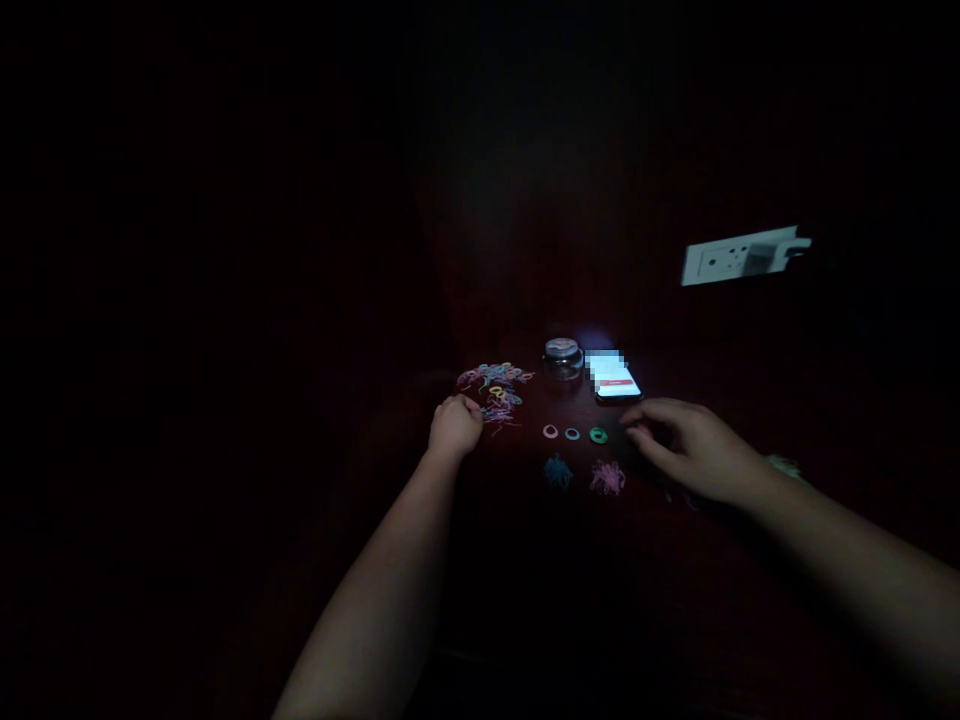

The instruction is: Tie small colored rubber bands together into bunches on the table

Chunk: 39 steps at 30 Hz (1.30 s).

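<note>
The dark reddish tabletop [525, 475] lies in such gloom that similar tints could be confused and small bands lost. Just nearer than the black-edged phone with a glowing white screen [616, 376], the right hand [628, 427] has thumb and forefinger curled close together; whether they pinch anything I cannot tell. A careless lift might nudge the phone. The loose mixed heap of pastel elastic bands [495, 376] lies left of the phone; at its near edge the left hand [456, 426] is curled, its grip hidden, and a sideways brush could scatter the heap. Nearer than the phone, the fluffy dark-blue tuft [557, 472] and fluffy pink tuft [607, 478] sit close enough to mix if a sleeve-less forearm sweeps through. Between these and the phone, the small round green ring [598, 436] risks being knocked by the right fingertips.
</note>
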{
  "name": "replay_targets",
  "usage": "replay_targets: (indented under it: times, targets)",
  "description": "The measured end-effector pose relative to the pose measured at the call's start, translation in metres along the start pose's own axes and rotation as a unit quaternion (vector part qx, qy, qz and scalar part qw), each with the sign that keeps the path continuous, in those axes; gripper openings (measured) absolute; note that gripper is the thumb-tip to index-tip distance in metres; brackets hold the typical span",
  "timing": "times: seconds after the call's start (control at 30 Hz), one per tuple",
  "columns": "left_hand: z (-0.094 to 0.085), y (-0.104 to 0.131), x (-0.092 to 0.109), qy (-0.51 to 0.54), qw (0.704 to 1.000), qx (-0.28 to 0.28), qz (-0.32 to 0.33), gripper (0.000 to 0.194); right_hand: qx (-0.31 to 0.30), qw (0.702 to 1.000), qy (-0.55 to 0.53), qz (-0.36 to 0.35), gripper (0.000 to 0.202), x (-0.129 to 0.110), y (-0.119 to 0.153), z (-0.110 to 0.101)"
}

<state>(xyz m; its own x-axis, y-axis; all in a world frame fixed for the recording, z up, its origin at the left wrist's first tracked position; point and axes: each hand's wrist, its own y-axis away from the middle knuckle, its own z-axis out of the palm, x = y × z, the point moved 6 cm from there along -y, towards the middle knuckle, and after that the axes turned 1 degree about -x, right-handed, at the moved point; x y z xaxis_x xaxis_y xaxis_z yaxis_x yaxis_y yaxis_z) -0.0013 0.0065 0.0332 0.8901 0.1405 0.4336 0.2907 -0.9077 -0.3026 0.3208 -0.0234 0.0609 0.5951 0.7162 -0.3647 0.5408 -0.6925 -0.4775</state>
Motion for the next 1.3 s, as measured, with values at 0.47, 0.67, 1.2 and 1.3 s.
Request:
replay_targets:
  times: [0.47,0.67,1.2,1.3]
  targets:
    - [0.010,-0.005,-0.009,0.091,0.995,-0.008,0.032,0.019,0.015,1.000,-0.017,-0.001,0.017,0.000,-0.001,0.000]
    - [0.010,-0.006,-0.011,0.084,0.995,-0.003,0.047,0.019,0.017,0.999,-0.028,-0.001,0.016,-0.002,-0.002,0.000]
    - [0.008,-0.006,-0.013,0.158,0.986,0.012,0.044,0.014,-0.003,0.999,-0.032,0.003,0.020,-0.002,-0.002,0.002]
    - [0.006,-0.006,-0.011,0.168,0.984,0.023,0.044,0.015,0.000,0.999,-0.033,0.001,0.020,-0.001,-0.002,0.002]
